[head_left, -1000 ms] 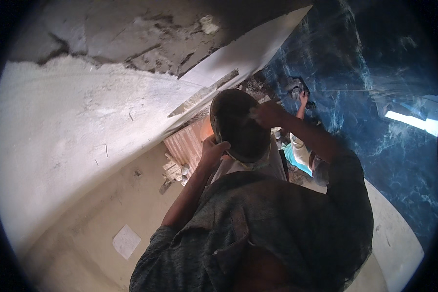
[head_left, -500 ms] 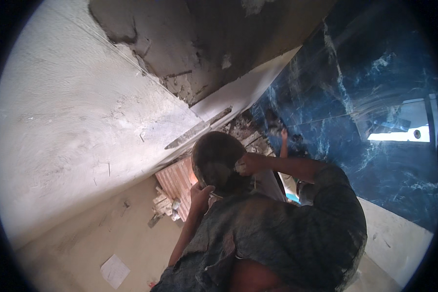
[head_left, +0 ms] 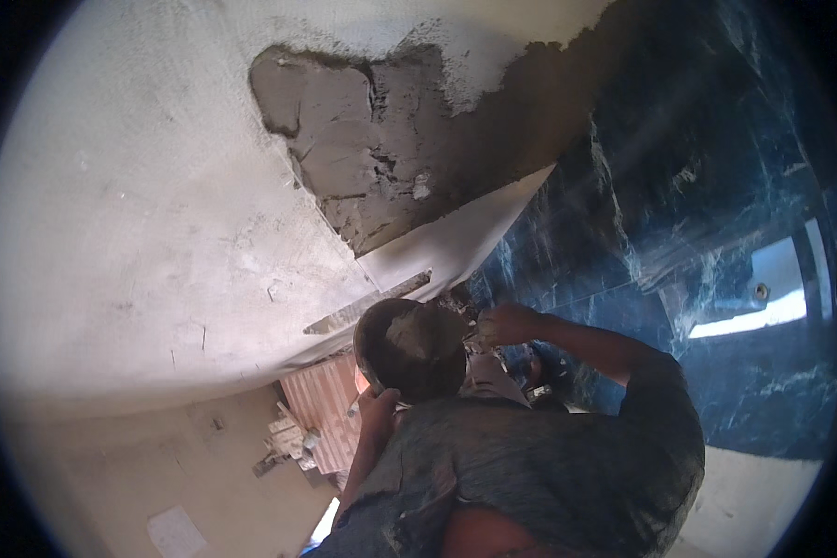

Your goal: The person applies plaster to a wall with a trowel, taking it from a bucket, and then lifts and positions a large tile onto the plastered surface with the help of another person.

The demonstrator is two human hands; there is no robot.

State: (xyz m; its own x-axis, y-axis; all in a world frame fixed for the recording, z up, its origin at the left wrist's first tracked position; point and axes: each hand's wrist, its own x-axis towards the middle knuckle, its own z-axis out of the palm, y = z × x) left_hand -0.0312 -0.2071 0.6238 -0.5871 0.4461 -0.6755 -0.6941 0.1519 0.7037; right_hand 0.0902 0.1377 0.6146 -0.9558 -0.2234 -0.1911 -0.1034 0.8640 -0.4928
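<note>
My left hand (head_left: pixel 378 410) is closed on the near left rim of a round dark pan (head_left: pixel 366 346). Inside the pan lies a lump of grey wet mortar (head_left: pixel 417 337). Just right of the pan, my right hand (head_left: pixel 509 325) is closed, its knuckles facing up. Whatever its fingers hold is too small and dark to make out. Beyond the pan, a rough patch of wet grey mortar (head_left: pixel 391 153) covers part of the pale wall.
On the right stands a glossy dark blue marbled panel (head_left: pixel 586 251) with white veins. Below left are a reddish striped surface (head_left: pixel 324 409), a pile of broken pieces (head_left: pixel 288 439) and a pale sheet (head_left: pixel 175 532). Thin nails (head_left: pixel 204 337) stick out of the pale wall.
My right hand has moved from the pan's rim out to the right. The pan sits slightly lower in view, and its mortar shows more plainly. My view has shifted, showing more wall above.
</note>
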